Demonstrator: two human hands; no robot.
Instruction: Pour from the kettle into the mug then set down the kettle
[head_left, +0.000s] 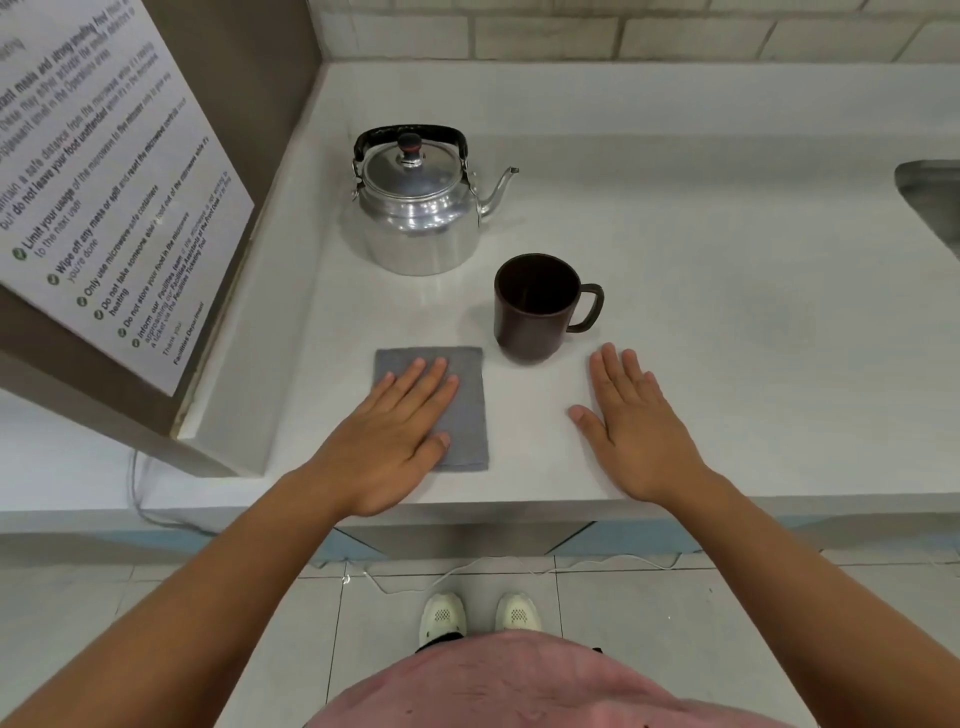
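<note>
A shiny metal kettle (418, 213) with a black handle and lidded top stands upright on the white counter, spout pointing right. A dark brown mug (535, 309) stands upright just right of and nearer than the kettle, handle to the right; its inside looks dark and I cannot tell its contents. My left hand (395, 441) lies flat, fingers spread, on a grey cloth (462, 410) in front of the kettle. My right hand (631, 421) rests flat on the bare counter just right of the mug, holding nothing.
The white counter (727, 338) runs right to a steel sink (935, 202) at the edge of view. A brown panel with a printed notice (104, 197) walls the left side. A tiled wall backs the counter. Cables lie on the floor below.
</note>
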